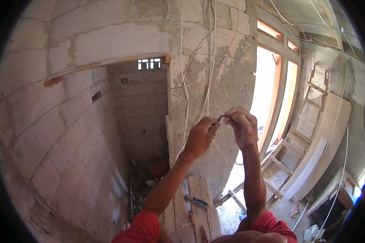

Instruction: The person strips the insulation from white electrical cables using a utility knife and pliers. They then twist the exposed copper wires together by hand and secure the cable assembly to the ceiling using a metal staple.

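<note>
In front of the rough grey wall, both my hands are raised close together. A thin, dark, bent strip (222, 117) spans the gap between them; whether it is tape or wire I cannot make out. My left hand (202, 137) pinches one end of it, and my right hand (243, 126) grips the other with curled fingers. White cables (209, 60) hang down the wall just behind my left hand, along with a thin loop of red wire (198, 84). Below my hands, blue-handled pliers (198, 201) and a red-handled tool (204, 234) lie on wooden planks (198, 182).
Left of me, a block-walled recess (140, 101) has rubble on its floor (150, 184). Tall openings with wooden frames (276, 101) let in light on the right. A wooden ladder (300, 139) and pale boards (322, 141) lean beyond them. A loose white cable (344, 137) hangs at far right.
</note>
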A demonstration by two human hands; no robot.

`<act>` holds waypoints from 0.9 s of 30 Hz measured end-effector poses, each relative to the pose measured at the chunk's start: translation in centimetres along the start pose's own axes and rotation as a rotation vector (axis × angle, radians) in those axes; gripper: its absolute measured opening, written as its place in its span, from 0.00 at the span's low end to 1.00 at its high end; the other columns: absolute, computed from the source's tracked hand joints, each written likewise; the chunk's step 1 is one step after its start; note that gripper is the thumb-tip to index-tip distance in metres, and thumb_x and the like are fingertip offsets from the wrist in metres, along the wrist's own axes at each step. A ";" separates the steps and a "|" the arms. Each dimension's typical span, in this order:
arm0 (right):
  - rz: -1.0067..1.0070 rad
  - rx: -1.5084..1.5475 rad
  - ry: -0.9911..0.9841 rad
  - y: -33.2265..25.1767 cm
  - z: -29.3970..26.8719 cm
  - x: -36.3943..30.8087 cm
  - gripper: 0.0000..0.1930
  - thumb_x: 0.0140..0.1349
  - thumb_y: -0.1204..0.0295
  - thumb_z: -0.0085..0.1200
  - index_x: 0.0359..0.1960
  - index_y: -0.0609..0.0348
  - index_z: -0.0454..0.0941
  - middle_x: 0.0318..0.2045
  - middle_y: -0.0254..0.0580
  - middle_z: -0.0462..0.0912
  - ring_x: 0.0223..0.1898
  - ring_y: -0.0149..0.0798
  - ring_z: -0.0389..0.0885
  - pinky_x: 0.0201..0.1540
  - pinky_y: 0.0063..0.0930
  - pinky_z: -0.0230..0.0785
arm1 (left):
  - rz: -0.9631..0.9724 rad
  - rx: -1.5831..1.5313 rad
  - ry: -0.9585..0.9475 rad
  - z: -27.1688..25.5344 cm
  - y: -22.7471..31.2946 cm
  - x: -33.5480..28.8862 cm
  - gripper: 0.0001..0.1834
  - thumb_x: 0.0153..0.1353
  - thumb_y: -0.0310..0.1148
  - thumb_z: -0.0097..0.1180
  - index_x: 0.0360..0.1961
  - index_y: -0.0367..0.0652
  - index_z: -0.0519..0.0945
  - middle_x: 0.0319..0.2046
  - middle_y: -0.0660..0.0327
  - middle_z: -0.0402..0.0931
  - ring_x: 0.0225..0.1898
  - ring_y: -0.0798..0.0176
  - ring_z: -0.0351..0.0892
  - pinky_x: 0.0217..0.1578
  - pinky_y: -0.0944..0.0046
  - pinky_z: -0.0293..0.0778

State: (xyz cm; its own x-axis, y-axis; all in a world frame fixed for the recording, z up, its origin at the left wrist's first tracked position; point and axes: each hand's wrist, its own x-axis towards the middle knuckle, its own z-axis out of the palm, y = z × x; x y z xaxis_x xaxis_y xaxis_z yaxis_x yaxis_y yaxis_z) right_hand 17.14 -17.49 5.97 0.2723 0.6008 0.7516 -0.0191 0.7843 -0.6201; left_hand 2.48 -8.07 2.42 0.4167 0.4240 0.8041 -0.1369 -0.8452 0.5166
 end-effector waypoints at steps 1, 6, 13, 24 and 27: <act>-0.008 -0.013 0.002 -0.1 0.0 -0.2 0.09 0.67 0.77 0.51 0.40 0.71 0.83 0.37 0.46 0.85 0.40 0.37 0.85 0.46 0.29 0.79 | 0.018 0.010 0.003 0.1 -0.2 0.0 0.12 0.72 0.34 0.58 0.48 0.35 0.81 0.35 0.57 0.78 0.28 0.68 0.81 0.31 0.64 0.78; 0.028 0.011 0.018 -0.5 -0.8 -0.1 0.10 0.68 0.76 0.52 0.42 0.70 0.84 0.37 0.46 0.86 0.39 0.36 0.85 0.45 0.30 0.79 | 0.048 0.008 -0.021 0.7 -0.3 0.1 0.13 0.72 0.35 0.57 0.49 0.35 0.81 0.37 0.56 0.79 0.28 0.67 0.82 0.31 0.65 0.78; -0.209 -0.661 -0.021 -1.3 -0.4 0.0 0.14 0.71 0.67 0.58 0.51 0.62 0.85 0.40 0.44 0.87 0.42 0.34 0.85 0.47 0.31 0.79 | -0.004 -0.114 -0.072 2.0 0.0 0.0 0.17 0.72 0.37 0.58 0.51 0.32 0.79 0.39 0.53 0.81 0.31 0.65 0.86 0.32 0.65 0.81; -0.120 -0.796 -0.017 3.1 -1.8 0.2 0.10 0.68 0.72 0.60 0.47 0.62 0.87 0.39 0.44 0.88 0.39 0.35 0.88 0.43 0.27 0.80 | -0.103 -0.190 0.024 0.5 -1.5 0.9 0.19 0.71 0.40 0.60 0.53 0.34 0.82 0.41 0.55 0.84 0.39 0.66 0.85 0.42 0.67 0.81; -0.143 -0.828 -0.044 4.1 -0.9 0.0 0.09 0.68 0.73 0.59 0.45 0.62 0.87 0.38 0.44 0.88 0.38 0.36 0.88 0.43 0.28 0.80 | -0.197 -0.353 0.004 0.0 -2.9 0.9 0.20 0.71 0.39 0.61 0.53 0.32 0.82 0.40 0.54 0.85 0.41 0.65 0.86 0.46 0.66 0.83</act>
State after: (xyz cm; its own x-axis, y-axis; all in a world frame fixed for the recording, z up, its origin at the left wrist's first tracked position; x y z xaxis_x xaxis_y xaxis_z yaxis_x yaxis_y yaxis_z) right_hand 17.90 -14.35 3.23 0.1804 0.5231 0.8330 0.7293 0.4971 -0.4701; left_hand 3.29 -5.23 1.68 0.4619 0.5688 0.6806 -0.3551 -0.5846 0.7295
